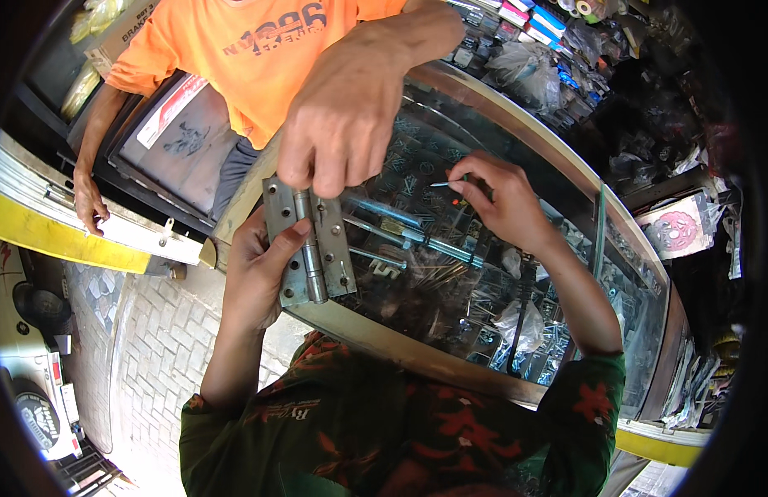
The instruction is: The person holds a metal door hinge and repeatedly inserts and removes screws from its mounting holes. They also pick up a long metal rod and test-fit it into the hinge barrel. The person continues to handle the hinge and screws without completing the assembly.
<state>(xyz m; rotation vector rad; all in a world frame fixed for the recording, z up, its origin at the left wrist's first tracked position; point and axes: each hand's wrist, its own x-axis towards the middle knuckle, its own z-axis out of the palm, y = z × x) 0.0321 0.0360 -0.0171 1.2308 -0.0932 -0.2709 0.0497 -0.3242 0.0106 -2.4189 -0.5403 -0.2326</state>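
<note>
My left hand (258, 267) grips a metal butt hinge (333, 248) by its left leaf, thumb pressed near the knuckle barrel. The hinge lies open, both leaves spread, with several screw holes showing. From the far side, another person's hand (347, 120) reaches in, its bent fingers at the hinge's upper edge. Off to the right, over the glass counter, my right hand (504, 199) pinches a small pointed metal piece (439, 184) between thumb and fingers. Its tip points left, and my fingers cover the rest. A small orange-red spot shows just below those fingertips.
Beneath my hands is a glass-topped display counter (384, 319) with a pale frame, holding screws, bolts and rods. A person in an orange shirt (235, 62) stands across it. Packed goods (529, 70) crowd the far right. Paving (173, 348) and a parked vehicle (28, 364) are at left.
</note>
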